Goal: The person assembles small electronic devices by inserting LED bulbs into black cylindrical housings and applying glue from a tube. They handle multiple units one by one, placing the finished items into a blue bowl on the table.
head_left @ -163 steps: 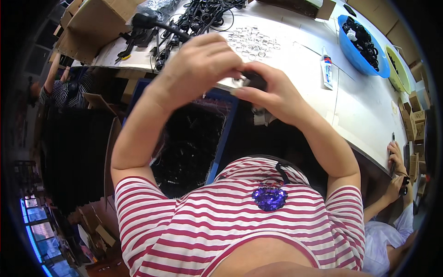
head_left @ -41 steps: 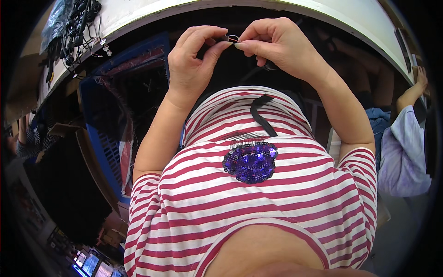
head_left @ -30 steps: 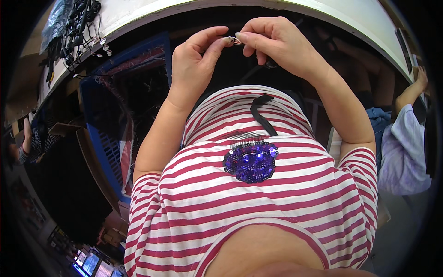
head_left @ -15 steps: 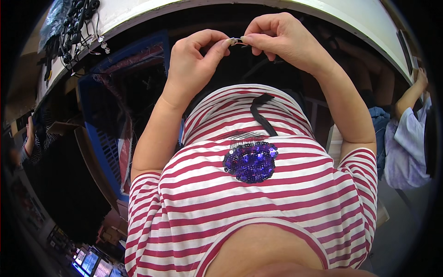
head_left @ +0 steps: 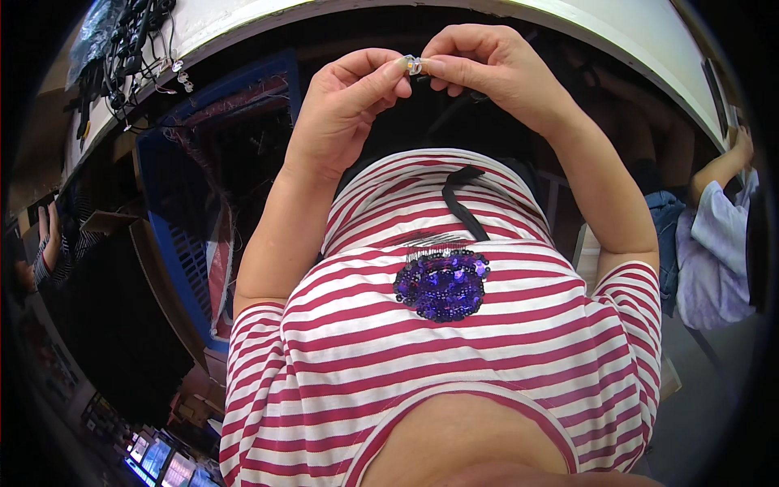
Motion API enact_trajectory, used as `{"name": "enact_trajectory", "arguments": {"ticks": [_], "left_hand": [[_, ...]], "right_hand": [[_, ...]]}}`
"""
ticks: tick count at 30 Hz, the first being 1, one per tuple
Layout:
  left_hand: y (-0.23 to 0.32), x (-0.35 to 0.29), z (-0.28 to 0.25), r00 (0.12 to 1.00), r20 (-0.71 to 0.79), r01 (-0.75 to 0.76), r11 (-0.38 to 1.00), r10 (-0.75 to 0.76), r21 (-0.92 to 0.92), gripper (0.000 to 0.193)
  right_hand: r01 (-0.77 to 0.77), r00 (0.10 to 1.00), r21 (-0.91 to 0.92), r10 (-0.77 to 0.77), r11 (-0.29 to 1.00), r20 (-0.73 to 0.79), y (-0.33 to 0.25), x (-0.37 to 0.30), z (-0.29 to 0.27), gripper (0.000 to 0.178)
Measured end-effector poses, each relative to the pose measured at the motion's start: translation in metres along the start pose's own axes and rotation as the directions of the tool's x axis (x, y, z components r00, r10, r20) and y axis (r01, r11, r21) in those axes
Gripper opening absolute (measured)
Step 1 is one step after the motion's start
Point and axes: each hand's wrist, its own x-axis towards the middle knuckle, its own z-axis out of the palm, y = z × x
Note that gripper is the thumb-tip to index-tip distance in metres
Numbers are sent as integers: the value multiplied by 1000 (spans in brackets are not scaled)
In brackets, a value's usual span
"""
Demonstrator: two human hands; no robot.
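- Nearest, on the body side of the table [head_left: 227,28]: striped shirt [head_left: 519,341] with purple sequin patch [head_left: 442,284].
- Short of the table's near edge: left hand [head_left: 345,97], thumb and forefinger pinched; right hand [head_left: 495,77], pinched likewise from the opposite side.
- Between both sets of fingertips, clear of the table: small clear part [head_left: 415,65]; details too small to tell.
- Possible fault: dropping the part, through uneven pull or slack pinch; retrieval difficult in the dark space below the table.
- Below the table's left side: blue crate [head_left: 162,195].
- On the table's left end: black cables [head_left: 130,49], ends overhanging; possible snag if brushed.
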Motion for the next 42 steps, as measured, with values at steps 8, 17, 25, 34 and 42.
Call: {"name": "enact_trajectory", "arguments": {"ticks": [8,17,25,34,42], "left_hand": [[-8,5,5,987,-114,-110,994,109,-4,15],[33,8,2,996,59,-91,836,70,542,18],[41,15,-7,982,174,-82,676,-70,732,16],[21,16,-10,994,64,-105,924,87,368,12],[2,19,-5,960,-74,-224,902,269,368,15]], "right_hand": [[400,804,-395,-524,827,-282,19,-1,21,16],[329,921,-247,-368,911,-129,22,4,5,14],[291,937,-301,-334,908,-103,21,6,3,12],[421,873,-335,-477,843,-103,12,6,0,17],[485,698,-629,-703,607,-140,24,10,8,15]]}}
